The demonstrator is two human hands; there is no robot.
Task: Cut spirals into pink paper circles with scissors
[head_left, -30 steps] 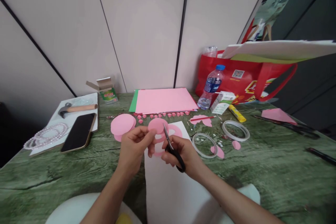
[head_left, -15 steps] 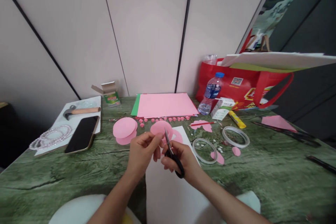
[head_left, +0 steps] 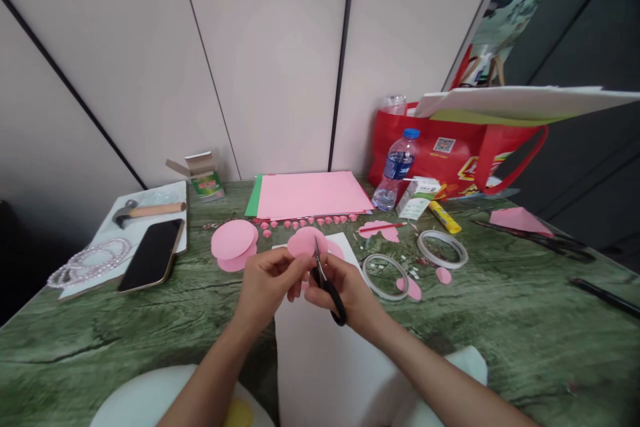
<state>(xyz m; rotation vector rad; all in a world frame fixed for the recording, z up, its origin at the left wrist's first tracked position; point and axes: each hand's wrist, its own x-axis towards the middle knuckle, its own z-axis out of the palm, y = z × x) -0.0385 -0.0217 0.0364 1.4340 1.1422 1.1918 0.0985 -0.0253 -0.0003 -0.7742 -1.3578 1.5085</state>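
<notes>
My left hand (head_left: 267,283) pinches a pink paper circle (head_left: 304,242) and holds it up above a white sheet (head_left: 320,353). In my right hand (head_left: 345,290) are small black-handled scissors (head_left: 327,283), fingers through the loops, blades up and cutting into the circle's edge. Both hands are closed and almost touch at the middle of the green table (head_left: 500,307). A pink offcut strip hangs behind the scissors, partly hidden.
Pink circles (head_left: 233,241) lie to the left, beside a phone (head_left: 151,255), beads (head_left: 90,260) and a hammer (head_left: 145,211). A pink paper stack (head_left: 310,193) lies behind. Two tape rings (head_left: 385,275), a water bottle (head_left: 395,170), a glue stick (head_left: 444,217) and a red bag (head_left: 460,153) stand to the right.
The scissors have worked further round the pink circle, which my left hand has turned a little. Less of the pink offcut shows. The view has shifted slightly.
</notes>
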